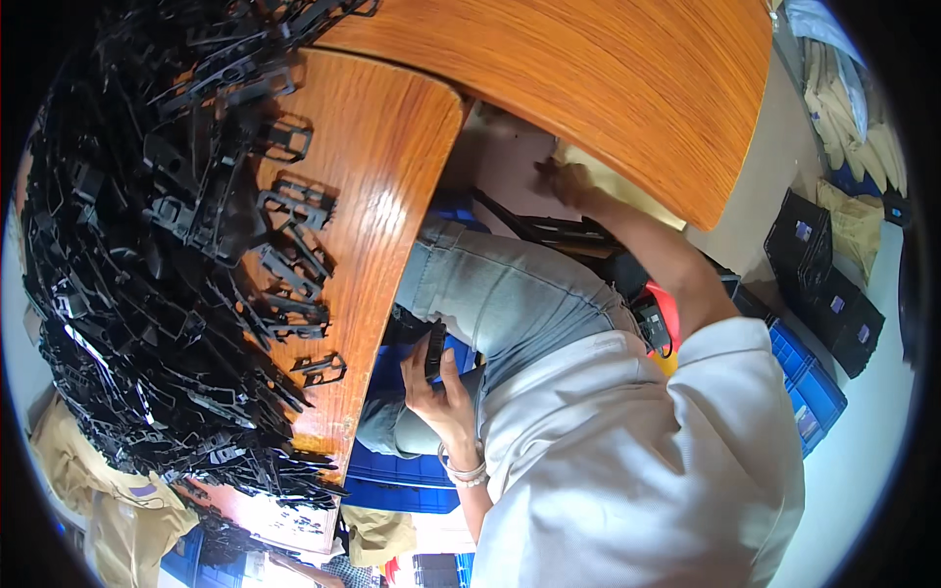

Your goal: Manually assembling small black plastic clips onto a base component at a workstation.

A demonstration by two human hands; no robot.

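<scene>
My left hand (pixel 438 400), with a beaded bracelet at the wrist, is closed on a small black ribbed plastic part (pixel 435 349) above my lap. My right hand (pixel 567 184) reaches out past my knee to the gap beside the wooden table (pixel 627 78). It is smeared by motion, and a dark shape shows at its fingers; whether it is held I cannot tell. A large heap of black plastic parts (pixel 147 245) covers much of the other wooden table (pixel 382 147), on my left. Several loose pieces, one a small black frame (pixel 320 368), lie near its edge.
Blue crates (pixel 806 382) stand behind my right arm, and black boxes (pixel 823 284) lean by the wall. Tan bags (pixel 127 500) lie beyond the heap. Another person's arm (pixel 304 568) shows at the bottom edge. The tables' edges are close to my legs.
</scene>
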